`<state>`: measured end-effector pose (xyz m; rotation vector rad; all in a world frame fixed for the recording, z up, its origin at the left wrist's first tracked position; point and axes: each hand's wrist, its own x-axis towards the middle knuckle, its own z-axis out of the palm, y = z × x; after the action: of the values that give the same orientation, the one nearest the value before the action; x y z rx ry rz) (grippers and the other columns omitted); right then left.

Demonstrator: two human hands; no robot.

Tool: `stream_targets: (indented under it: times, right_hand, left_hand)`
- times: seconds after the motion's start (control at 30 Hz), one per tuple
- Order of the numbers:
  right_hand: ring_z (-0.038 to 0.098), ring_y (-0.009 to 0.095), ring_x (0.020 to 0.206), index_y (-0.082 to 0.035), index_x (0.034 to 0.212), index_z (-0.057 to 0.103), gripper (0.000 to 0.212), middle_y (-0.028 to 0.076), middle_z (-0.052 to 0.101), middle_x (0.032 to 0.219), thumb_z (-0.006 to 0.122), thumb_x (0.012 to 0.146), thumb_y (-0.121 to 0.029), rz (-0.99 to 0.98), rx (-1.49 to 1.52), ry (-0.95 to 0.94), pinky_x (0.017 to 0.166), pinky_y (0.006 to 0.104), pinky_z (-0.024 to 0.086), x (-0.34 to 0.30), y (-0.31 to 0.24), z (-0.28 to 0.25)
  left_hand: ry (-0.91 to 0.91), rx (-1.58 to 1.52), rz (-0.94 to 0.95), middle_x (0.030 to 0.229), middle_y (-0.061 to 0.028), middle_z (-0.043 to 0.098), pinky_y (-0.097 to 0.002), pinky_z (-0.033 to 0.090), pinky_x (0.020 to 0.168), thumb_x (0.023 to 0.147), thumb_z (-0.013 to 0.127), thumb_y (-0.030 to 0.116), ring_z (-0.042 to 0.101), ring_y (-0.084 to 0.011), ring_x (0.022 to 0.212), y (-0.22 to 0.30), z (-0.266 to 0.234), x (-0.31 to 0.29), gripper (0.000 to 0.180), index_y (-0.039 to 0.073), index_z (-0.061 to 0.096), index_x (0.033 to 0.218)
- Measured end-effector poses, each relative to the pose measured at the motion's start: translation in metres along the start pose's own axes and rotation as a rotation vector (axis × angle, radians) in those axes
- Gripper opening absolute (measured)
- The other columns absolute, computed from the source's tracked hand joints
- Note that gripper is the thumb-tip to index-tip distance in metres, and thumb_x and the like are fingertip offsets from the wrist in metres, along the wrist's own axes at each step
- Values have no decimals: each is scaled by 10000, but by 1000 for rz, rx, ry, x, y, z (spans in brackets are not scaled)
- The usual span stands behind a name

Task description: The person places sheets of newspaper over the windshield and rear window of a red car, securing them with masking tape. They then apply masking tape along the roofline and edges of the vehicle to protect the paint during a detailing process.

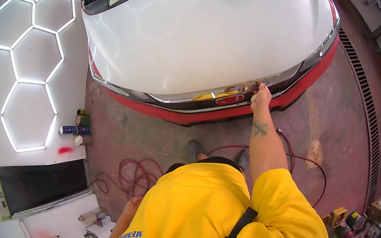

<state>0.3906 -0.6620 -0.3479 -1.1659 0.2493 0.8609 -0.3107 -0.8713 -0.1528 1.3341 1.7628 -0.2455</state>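
Right hand (260, 96) reached to hood (203, 36) edge at twelve o'clock, fingers' closure unclear; left hand (131, 205) hung low, far off.

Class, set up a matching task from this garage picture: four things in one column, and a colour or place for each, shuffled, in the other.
Things:
1. car hood
2. right hand
3. hose
4. spray cans

Descriptions:
A. coiled on the floor, red
B. standing by the white wall
C. white and glossy
D. at the hood's front edge

Pairs: 1-C, 2-D, 3-A, 4-B
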Motion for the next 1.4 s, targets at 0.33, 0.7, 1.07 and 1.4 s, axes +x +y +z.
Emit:
stream_targets:
  times: [0.33, 0.7, 1.07, 1.4]
  right_hand:
    - [618, 134, 921, -15, 1172, 699, 181, 21, 705, 1035, 679, 1089, -175, 29, -80, -81, 812, 308, 503, -20, -6, 6]
    - [623, 452, 1348, 72, 1500, 503, 729, 307, 618, 1476, 714, 1023, -436, -198, -946, 481, 1150, 499, 475, -38, 79, -132]
    - [664, 414, 1334, 10, 1248, 780, 546, 210, 748, 1336, 823, 874, -386, 107, -2180, -156, 1147, 500, 508, -301, 231, -90]
    - [710, 231, 867, -23, 1155, 725, 317, 108, 741, 922, 721, 880, -180, -18, -1368, -697, 775, 368, 556, -400, 258, 328]
  left_hand:
    - [-17, -57, -75, 1142, -174, 795, -358, 594, 846, 1033, 728, 261, 775, -249, 985, -14, 10, -25, 472, -23, 663, 1405]
    - [-82, -79, 62, 1088, -183, 794, -373, 596, 787, 1019, 741, 277, 759, -240, 966, -154, 58, 54, 477, -18, 681, 1390]
    - [34, -375, -44, 998, -89, 794, -374, 593, 792, 1006, 753, 270, 747, -211, 859, -370, -125, 169, 306, 62, 768, 1230]
    - [474, -668, 415, 1064, -63, 740, -323, 545, 887, 1059, 680, 180, 704, -165, 962, -33, -465, 300, 309, -17, 699, 1296]
